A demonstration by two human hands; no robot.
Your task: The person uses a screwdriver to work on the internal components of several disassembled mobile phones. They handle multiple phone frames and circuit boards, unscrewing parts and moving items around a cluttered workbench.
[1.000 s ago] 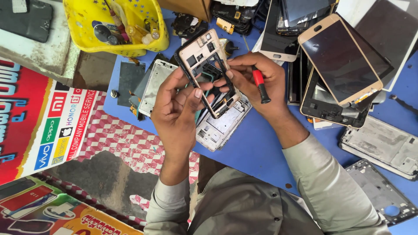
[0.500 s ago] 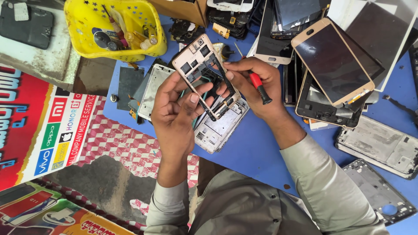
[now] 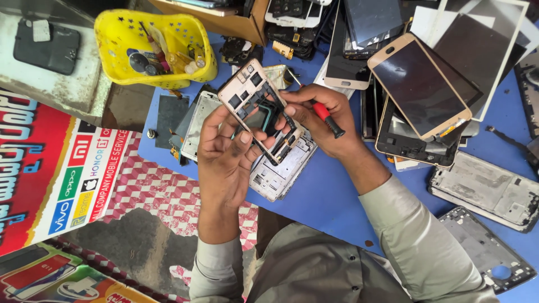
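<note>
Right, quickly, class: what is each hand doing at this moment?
Left hand: closed on the gold phone frame, holding it up.
Right hand: closed on a red-handled screwdriver, fingertips touching the frame.

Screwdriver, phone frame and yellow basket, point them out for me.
screwdriver (image 3: 324, 114), head view, on its red handle.
phone frame (image 3: 245, 84), head view, on its gold upper corner.
yellow basket (image 3: 115, 42), head view, on its left wall.

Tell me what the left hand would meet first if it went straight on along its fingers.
Probably the gold phone frame that the left hand already holds; beyond it, the yellow basket, though depth is unclear.
</note>
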